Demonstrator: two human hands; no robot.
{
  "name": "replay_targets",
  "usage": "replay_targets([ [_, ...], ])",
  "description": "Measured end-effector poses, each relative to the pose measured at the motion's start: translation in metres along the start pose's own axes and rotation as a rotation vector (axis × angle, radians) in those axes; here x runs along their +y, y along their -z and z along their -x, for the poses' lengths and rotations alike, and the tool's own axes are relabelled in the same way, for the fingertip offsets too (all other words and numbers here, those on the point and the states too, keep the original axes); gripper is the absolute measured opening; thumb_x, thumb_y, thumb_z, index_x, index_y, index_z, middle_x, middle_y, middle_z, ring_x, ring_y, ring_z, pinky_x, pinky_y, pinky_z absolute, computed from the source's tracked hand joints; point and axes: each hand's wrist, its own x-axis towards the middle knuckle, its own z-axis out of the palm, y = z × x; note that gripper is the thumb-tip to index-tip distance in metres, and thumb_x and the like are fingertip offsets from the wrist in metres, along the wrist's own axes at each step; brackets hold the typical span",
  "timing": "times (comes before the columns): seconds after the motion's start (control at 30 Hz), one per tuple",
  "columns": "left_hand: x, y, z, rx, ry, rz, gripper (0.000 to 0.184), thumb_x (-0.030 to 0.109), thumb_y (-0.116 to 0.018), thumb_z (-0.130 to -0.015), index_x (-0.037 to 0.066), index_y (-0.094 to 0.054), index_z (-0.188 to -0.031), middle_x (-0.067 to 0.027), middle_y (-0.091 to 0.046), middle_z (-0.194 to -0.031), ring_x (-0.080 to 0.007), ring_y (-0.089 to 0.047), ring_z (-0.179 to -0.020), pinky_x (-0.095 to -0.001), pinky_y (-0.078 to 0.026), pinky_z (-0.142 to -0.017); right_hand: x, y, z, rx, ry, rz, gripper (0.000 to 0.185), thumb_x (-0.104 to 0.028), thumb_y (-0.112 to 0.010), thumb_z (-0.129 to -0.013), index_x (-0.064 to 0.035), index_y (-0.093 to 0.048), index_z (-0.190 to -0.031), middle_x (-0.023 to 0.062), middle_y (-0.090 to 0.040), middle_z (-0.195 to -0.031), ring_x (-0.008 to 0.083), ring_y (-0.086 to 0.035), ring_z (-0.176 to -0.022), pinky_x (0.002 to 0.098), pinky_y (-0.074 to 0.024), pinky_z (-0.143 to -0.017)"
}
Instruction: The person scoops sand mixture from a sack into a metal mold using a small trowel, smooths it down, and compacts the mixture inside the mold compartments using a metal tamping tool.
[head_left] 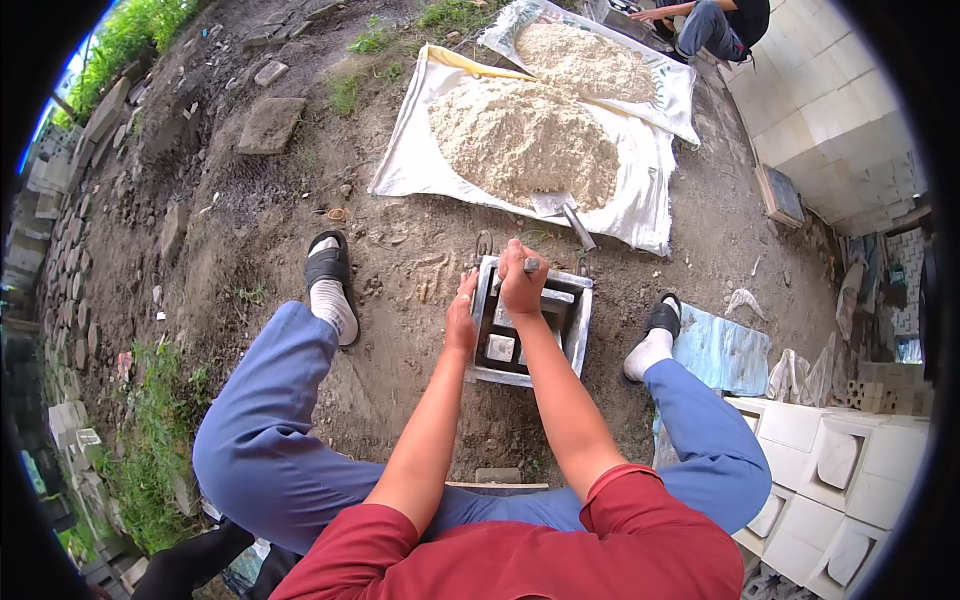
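A square metal mould point(583, 335) with raised inner blocks stands on the dirt between my feet. My right hand point(521, 280) is wrapped round a short metal handle point(531, 265) over the mould's upper part. Against the mould's upper left side rests my left hand point(461, 315), its fingers stretched out along the rim. Beyond the mould, a trowel point(567, 212) lies at the near edge of a heap of pale sandy material point(525, 140) on a white sack sheet point(400, 165).
Behind lies a second pale heap point(585, 60). Another person point(710, 30) crouches at the top right. White blocks point(830, 470) are stacked at the lower right, beside a blue sheet point(720, 348). A flat stone point(271, 125) and rubble lie at the upper left.
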Motion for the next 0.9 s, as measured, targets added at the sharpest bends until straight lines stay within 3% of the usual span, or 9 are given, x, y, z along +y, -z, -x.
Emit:
replay_targets([
  [0.17,0.0,-0.002,-0.004,0.022,0.022,0.062,0.062,0.033,-0.028,-0.105,-0.003,-0.052,-0.149,-0.0187,-0.047,-0.159,-0.0342,-0.027,-0.157,-0.0414,-0.018,-0.128,-0.027,-0.002,-0.01,0.032,-0.12,-0.118,0.05,-0.021,-0.05,-0.11,-0.0097,-0.039,-0.062,-0.0038,-0.037,-0.054,0.007,-0.031,-0.048,0.0295,-0.0252,-0.047],
  [0.27,-0.002,0.0,-0.002,0.013,0.012,0.044,0.065,0.038,-0.027,-0.105,-0.002,-0.052,-0.149,-0.0187,-0.047,-0.159,-0.0343,-0.027,-0.157,-0.0415,-0.018,-0.127,-0.04,-0.008,-0.01,-0.001,-0.056,-0.003,0.053,-0.021,-0.05,-0.11,-0.0099,-0.038,-0.06,-0.0032,-0.04,-0.054,0.0069,-0.033,-0.049,0.0296,-0.0274,-0.047],
  [0.37,-0.003,-0.001,-0.002,0.002,-0.014,0.013,0.068,0.043,-0.026,-0.106,-0.002,-0.053,-0.149,-0.0187,-0.047,-0.159,-0.0345,-0.028,-0.156,-0.0415,-0.018,-0.127,0.0,-0.004,0.006,-0.028,0.058,0.126,0.052,-0.021,-0.05,-0.109,-0.0087,-0.04,-0.06,-0.0029,-0.042,-0.055,0.0066,-0.035,-0.049,0.0295,-0.0286,-0.048],
  [0.47,-0.004,-0.001,-0.003,0.0,-0.026,0.0,0.071,0.049,-0.026,-0.106,-0.002,-0.053,-0.149,-0.0187,-0.048,-0.158,-0.0346,-0.028,-0.156,-0.0416,-0.019,-0.127,-0.009,-0.005,-0.001,-0.071,0.013,0.121,0.05,-0.02,-0.052,-0.108,-0.0054,-0.044,-0.061,-0.0022,-0.043,-0.055,0.0069,-0.037,-0.052,0.0311,-0.03,-0.049],
  [0.53,-0.006,-0.001,0.0,-0.002,-0.026,0.003,0.071,0.049,-0.026,-0.106,-0.002,-0.053,-0.149,-0.0187,-0.048,-0.159,-0.0345,-0.028,-0.156,-0.0414,-0.019,-0.127,-0.019,-0.006,-0.002,-0.123,-0.082,0.055,0.05,-0.021,-0.053,-0.108,-0.0032,-0.044,-0.062,-0.0019,-0.042,-0.056,0.0071,-0.036,-0.054,0.0323,-0.0298,-0.05],
  [0.67,-0.002,-0.001,-0.001,-0.019,-0.016,0.028,0.071,0.048,-0.026,-0.106,-0.002,-0.052,-0.149,-0.019,-0.047,-0.159,-0.0347,-0.028,-0.156,-0.0414,-0.018,-0.127,-0.054,-0.012,-0.006,-0.111,-0.065,0.044,0.051,-0.022,-0.053,-0.108,-0.0029,-0.043,-0.062,-0.0009,-0.041,-0.055,0.0072,-0.035,-0.054,0.0325,-0.0285,-0.05],
  [0.73,-0.001,-0.002,-0.001,-0.022,-0.003,0.02,0.07,0.047,-0.027,-0.106,-0.002,-0.052,-0.149,-0.0189,-0.047,-0.159,-0.0348,-0.027,-0.157,-0.0417,-0.018,-0.127,-0.059,-0.013,-0.007,-0.167,0.067,0.136,0.051,-0.021,-0.054,-0.108,-0.0022,-0.042,-0.062,0.0005,-0.039,-0.055,0.0079,-0.033,-0.054,0.0336,-0.0278,-0.05],
  [0.9,0.0,-0.001,-0.004,-0.004,-0.005,0.007,0.069,0.046,-0.027,-0.106,-0.003,-0.052,-0.149,-0.0188,-0.046,-0.16,-0.035,-0.026,-0.157,-0.0422,-0.018,-0.127,-0.014,-0.003,0.004,-0.136,0.033,0.138,0.05,-0.018,-0.054,-0.108,-0.0022,-0.04,-0.063,0.0004,-0.037,-0.056,0.0086,-0.031,-0.055,0.0353,-0.0274,-0.051],
])
